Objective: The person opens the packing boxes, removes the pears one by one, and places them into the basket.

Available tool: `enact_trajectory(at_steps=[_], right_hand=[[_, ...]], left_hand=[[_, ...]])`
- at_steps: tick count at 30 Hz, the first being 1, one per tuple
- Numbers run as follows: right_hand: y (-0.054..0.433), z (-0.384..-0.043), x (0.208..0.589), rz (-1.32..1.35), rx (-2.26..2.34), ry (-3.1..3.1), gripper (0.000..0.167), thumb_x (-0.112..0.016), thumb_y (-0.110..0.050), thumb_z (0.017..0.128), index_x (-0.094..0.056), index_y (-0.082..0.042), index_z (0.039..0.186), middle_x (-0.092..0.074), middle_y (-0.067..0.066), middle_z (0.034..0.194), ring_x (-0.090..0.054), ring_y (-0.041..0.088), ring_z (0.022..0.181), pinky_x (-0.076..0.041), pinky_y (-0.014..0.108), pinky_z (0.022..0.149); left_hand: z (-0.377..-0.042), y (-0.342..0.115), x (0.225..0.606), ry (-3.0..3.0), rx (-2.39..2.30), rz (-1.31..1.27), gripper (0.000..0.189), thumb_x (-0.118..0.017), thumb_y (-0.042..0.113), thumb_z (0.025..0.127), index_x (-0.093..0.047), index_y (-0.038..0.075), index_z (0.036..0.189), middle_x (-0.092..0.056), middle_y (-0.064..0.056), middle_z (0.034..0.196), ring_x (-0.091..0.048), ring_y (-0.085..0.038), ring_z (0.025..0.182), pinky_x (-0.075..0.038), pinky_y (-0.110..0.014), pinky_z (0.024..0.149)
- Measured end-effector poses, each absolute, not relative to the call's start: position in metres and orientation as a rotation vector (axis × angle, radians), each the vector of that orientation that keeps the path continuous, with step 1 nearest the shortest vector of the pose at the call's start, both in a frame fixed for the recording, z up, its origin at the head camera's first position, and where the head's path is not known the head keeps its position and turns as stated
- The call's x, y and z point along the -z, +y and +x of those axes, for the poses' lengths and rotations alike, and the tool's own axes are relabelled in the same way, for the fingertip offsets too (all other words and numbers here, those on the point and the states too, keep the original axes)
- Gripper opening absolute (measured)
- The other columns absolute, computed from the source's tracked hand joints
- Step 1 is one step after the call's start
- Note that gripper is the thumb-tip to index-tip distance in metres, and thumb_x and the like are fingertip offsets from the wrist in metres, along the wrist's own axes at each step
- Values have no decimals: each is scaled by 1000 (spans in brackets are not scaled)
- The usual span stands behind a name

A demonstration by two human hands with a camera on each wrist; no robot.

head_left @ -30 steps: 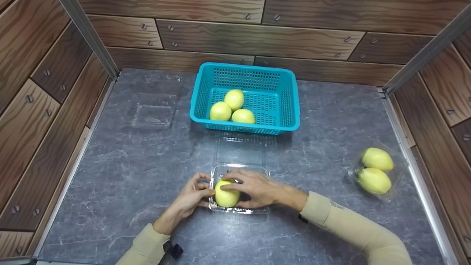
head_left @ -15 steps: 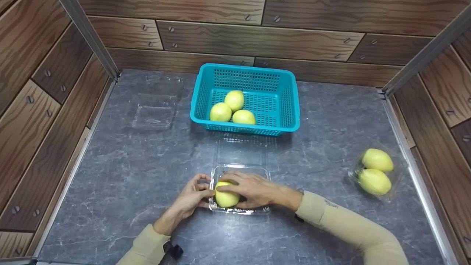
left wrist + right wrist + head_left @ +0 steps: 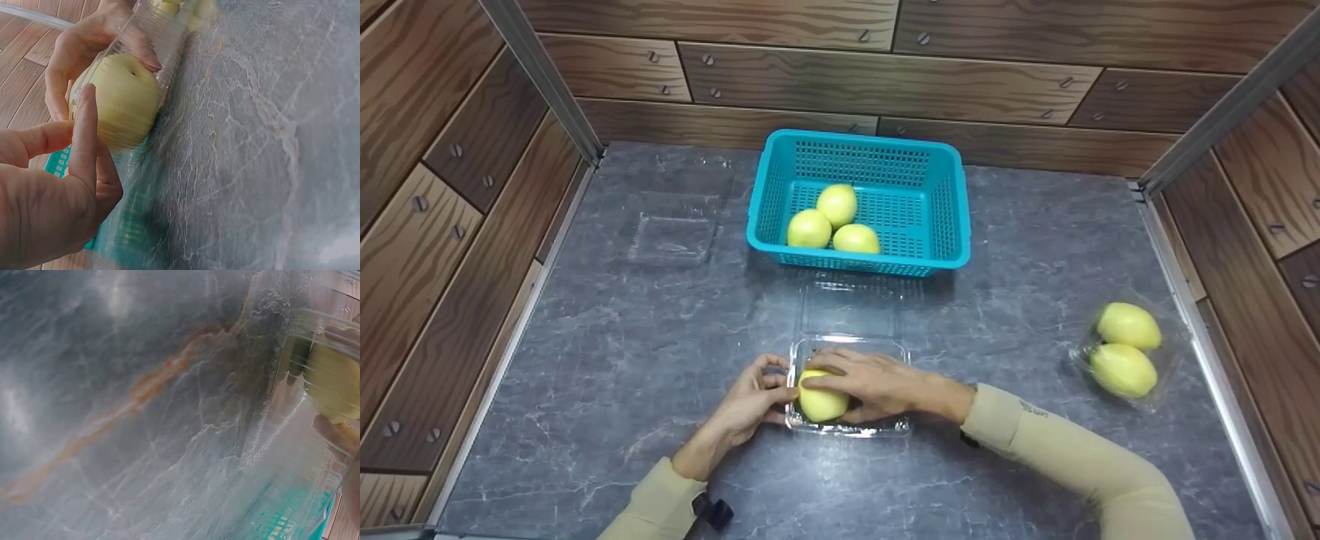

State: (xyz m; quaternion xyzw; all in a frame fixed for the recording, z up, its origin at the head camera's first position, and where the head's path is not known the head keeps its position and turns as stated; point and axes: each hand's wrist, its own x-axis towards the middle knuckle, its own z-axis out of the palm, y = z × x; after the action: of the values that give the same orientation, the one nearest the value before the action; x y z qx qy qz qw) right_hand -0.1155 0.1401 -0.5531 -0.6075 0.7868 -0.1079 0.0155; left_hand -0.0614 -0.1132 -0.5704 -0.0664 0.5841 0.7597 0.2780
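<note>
A yellow apple (image 3: 821,405) sits in the left half of a clear plastic clamshell (image 3: 904,352), whose lid (image 3: 849,313) lies folded back on the table. My right hand (image 3: 877,386) reaches into the tray from the right, its fingers and thumb curved around the apple. At the tray's left wall, my left hand (image 3: 746,401) holds the rim, thumb over the edge beside the apple and fingers outside. Through the clear wall, the left wrist view shows the apple's dimpled end (image 3: 126,93). The right wrist view catches the apple (image 3: 334,382) only at its right edge.
Behind the clamshell stands a teal basket (image 3: 949,259) with three yellow apples (image 3: 810,229). A clear container (image 3: 675,236) lies at the back left. Two apples (image 3: 1123,370) in clear packaging lie near the right wall. Wood-patterned walls enclose the grey table (image 3: 607,360).
My right hand has shifted slightly left over the apple, and the right forearm has drawn a little left. My left hand has stayed in place at the rim.
</note>
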Motion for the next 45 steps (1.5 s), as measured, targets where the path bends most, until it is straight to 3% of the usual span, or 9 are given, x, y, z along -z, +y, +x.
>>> enact_trajectory(at_steps=[14, 30, 45], right_hand=[[146, -117, 547, -1908, 252, 2460, 83, -86, -40, 82, -48, -18, 152, -50, 14, 156, -55, 34, 141, -57, 46, 112], [163, -128, 514, -1950, 344, 2515, 89, -93, -30, 74, -50, -14, 150, -52, 16, 154, -53, 37, 141, -61, 46, 106], [175, -151, 477, -1970, 181, 2657, 88, -94, -38, 74, -52, -16, 148, -56, 16, 150, -56, 38, 137, -64, 45, 99]], left_hand=[[-61, -112, 571, 1574, -2037, -172, 40, -66, -6, 92, -43, 2, 123, -64, -1, 92, -69, -14, 76, -65, -27, 61], [-62, -111, 574, 1579, -2036, -186, 38, -63, -8, 91, -43, 4, 121, -62, -2, 91, -69, -16, 78, -66, -29, 60], [-62, -112, 572, 1560, -2053, -175, 39, -64, -8, 91, -43, 4, 122, -63, -4, 90, -69, -18, 77, -66, -30, 62]])
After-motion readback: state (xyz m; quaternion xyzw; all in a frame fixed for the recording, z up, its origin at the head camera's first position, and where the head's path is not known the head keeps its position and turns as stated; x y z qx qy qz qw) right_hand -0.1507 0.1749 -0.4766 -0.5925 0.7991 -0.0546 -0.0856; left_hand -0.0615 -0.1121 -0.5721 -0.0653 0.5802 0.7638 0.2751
